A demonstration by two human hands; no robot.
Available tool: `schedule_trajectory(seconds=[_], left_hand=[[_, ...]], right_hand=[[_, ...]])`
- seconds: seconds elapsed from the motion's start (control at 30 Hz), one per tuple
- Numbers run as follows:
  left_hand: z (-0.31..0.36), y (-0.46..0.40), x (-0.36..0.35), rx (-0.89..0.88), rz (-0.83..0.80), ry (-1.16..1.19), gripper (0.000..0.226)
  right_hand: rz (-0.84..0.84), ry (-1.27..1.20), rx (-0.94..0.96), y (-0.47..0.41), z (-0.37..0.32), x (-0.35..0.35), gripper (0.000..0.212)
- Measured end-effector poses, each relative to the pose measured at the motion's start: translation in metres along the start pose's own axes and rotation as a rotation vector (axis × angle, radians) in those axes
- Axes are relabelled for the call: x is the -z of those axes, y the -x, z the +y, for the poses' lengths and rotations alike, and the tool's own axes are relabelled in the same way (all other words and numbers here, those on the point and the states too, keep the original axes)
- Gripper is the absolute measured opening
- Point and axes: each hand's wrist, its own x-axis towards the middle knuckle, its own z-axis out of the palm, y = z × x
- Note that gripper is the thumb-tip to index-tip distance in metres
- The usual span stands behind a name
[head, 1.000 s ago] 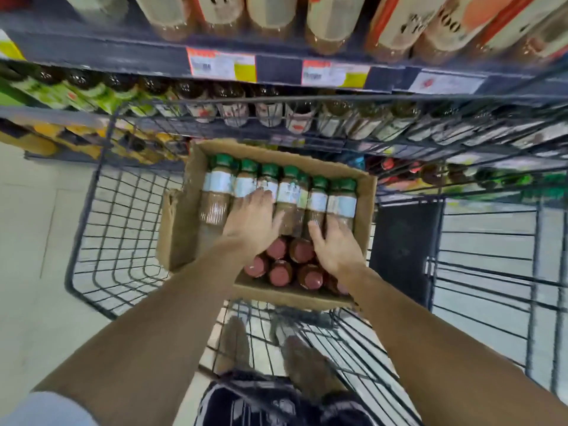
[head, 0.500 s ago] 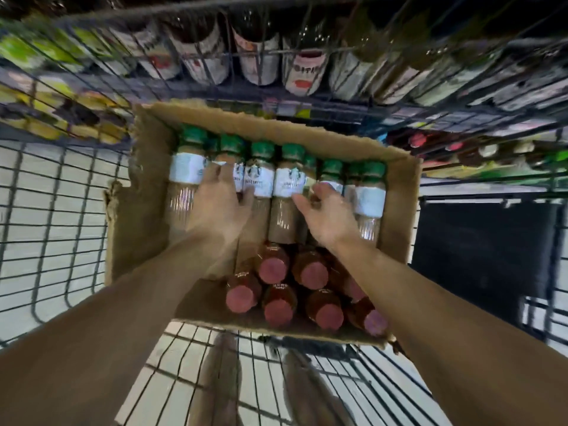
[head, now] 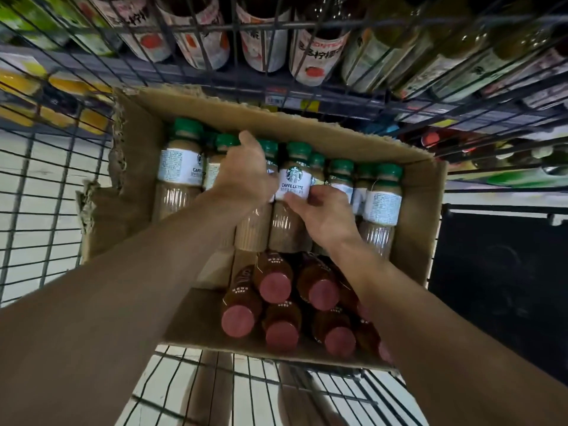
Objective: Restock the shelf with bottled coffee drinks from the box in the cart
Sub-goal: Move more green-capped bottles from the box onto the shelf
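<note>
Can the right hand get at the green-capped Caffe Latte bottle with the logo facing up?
Probably yes: the right hand already touches the Caffe Latte bottle at its label, and nothing lies over it in the cardboard box.

Dim overall, warm-brown cast. Brightest patch: pale floor (head: 46, 186) seen thru cart wire at left, nearly blown out. Black panel (head: 498, 272) at right sunk in shadow, no detail. Soft glare streaks on shelf bottles (head: 319, 53) up top. Strong wide-angle bending twd edges (cart wires (head: 196, 24) curve, forearms balloon at bottom corners). Sharpest at ctr: latte label (head: 293, 187) legible. Edges smeared, shelf items at far left & right blurry.
</note>
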Motion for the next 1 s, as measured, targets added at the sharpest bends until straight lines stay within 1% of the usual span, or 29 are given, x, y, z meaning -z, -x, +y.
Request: schedule_trajectory(seconds=[0.1, 0.17, 0.27, 0.37, 0.43, 0.47, 0.53, 0.63, 0.8, 1.0], left_hand=[[-0.001, -0.002, 0.000, 0.022, -0.009, -0.019, 0.060], [-0.004, -0.002, -0.002, 0.025, 0.014, 0.005, 0.055], [-0.011, 0.001, -0.004, 0.034, 0.064, 0.136, 0.046], [-0.013, 0.013, -0.001, -0.006, 0.081, 0.276, 0.042], [-0.011, 0.024, 0.003, -0.034, 0.070, 0.314, 0.042], [-0.010, 0.028, 0.004, -0.055, 0.074, 0.312, 0.045], [-0.007, 0.036, 0.007, -0.089, 0.089, 0.268, 0.059], [-0.003, 0.047, 0.012, -0.070, 0.058, 0.233, 0.078], [-0.012, 0.060, 0.031, -0.125, 0.080, 0.279, 0.086], [-0.008, 0.085, 0.083, -0.234, 0.096, 0.448, 0.090]], right_hand=[[-0.019, 0.050, 0.011, 0.000, -0.002, -0.001, 0.038], [-0.023, 0.110, 0.012, 0.000, -0.004, -0.001, 0.042], [-0.009, 0.113, -0.018, 0.003, -0.009, -0.001, 0.041], [0.011, 0.070, -0.024, 0.012, -0.010, 0.002, 0.036], [0.023, 0.073, -0.012, 0.019, -0.011, 0.006, 0.040], [0.023, 0.083, -0.001, 0.022, -0.013, 0.007, 0.043], [0.009, 0.112, 0.010, 0.027, -0.015, 0.010, 0.051], [0.011, 0.120, 0.019, 0.032, -0.014, 0.014, 0.054], [0.034, 0.002, 0.155, 0.053, -0.023, 0.021, 0.043], [0.052, -0.073, 0.310, 0.103, -0.062, 0.039, 0.037]])
